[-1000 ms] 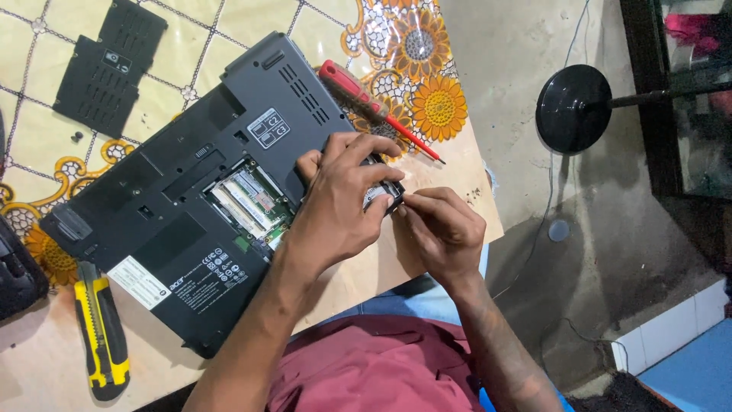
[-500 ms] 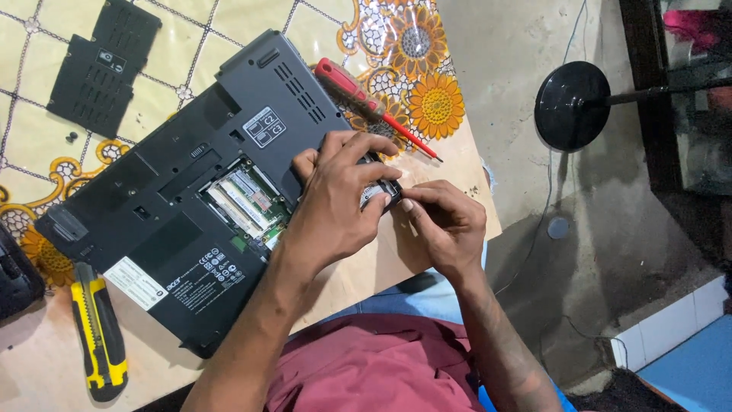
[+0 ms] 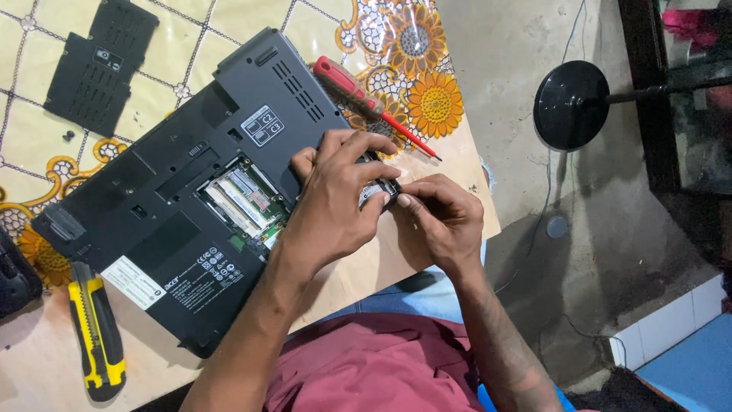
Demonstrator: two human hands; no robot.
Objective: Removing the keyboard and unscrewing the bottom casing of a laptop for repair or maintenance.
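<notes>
Here your left hand (image 3: 335, 206) rests on the upturned laptop (image 3: 191, 191), its fingers (image 3: 366, 156) curled closed around a small metal part (image 3: 377, 191) at the laptop's right edge. Your right hand (image 3: 438, 217) sits just beside that edge, its fingers (image 3: 415, 200) pinching the same part from the other side. The part lies between both hands, touching the laptop. Left of your hands, an open bay in the laptop shows green memory boards (image 3: 244, 200). A red screwdriver (image 3: 366, 103) lies on the surface (image 3: 473, 191) just behind the laptop. A yellow utility knife (image 3: 95, 328) lies by its lower left corner, and a black cover panel (image 3: 99, 65) lies well beyond its far left.
</notes>
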